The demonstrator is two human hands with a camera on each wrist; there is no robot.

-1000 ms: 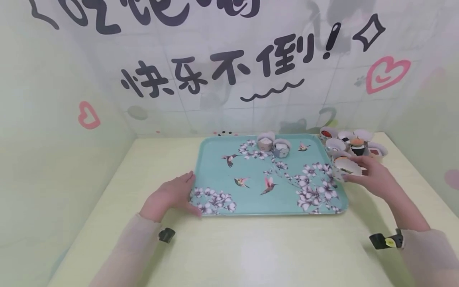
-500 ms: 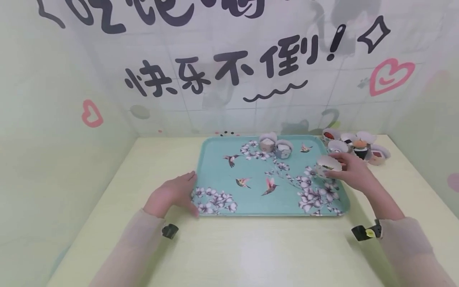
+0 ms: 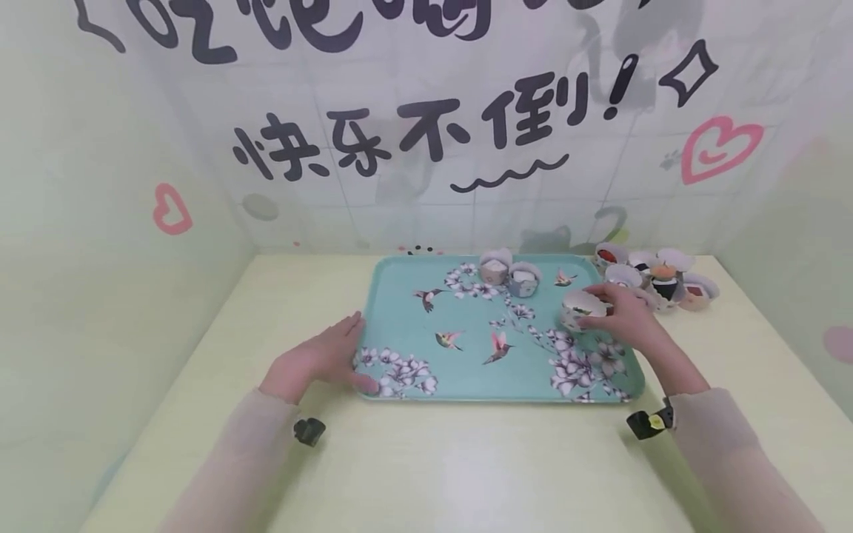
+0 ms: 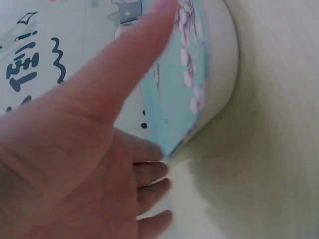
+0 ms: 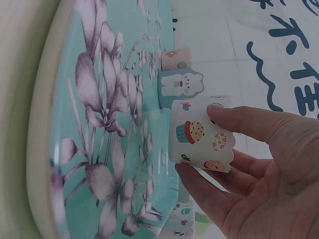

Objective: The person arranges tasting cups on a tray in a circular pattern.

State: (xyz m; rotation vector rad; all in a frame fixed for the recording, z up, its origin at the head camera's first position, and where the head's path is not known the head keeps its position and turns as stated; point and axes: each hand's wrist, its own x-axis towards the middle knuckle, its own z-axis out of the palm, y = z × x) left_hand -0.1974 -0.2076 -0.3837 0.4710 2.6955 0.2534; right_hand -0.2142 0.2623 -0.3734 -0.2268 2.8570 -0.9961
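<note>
My right hand pinches a white paper cupcake cup between thumb and fingers, over the right side of the turquoise tray. Muffins and cookies are printed on the cup's wall in the right wrist view; the head view gives a glimpse of something green inside. Whether its base touches the tray is unclear. At the tray's left edge rests my left hand, fingers extended along the rim and thumb by the front corner. A pinkish cup and a blue bear cup, both with white contents, stand side by side on the tray's back part.
Several more filled paper cups cluster on the table beyond the tray's back right corner, among them one with red contents and one with an orange-and-black filling. A wall with printed lettering rises behind the pale table.
My right hand has carried the white cupcake cup leftward, away from the cluster and over the tray. The left hand has stayed at the tray's left edge.
</note>
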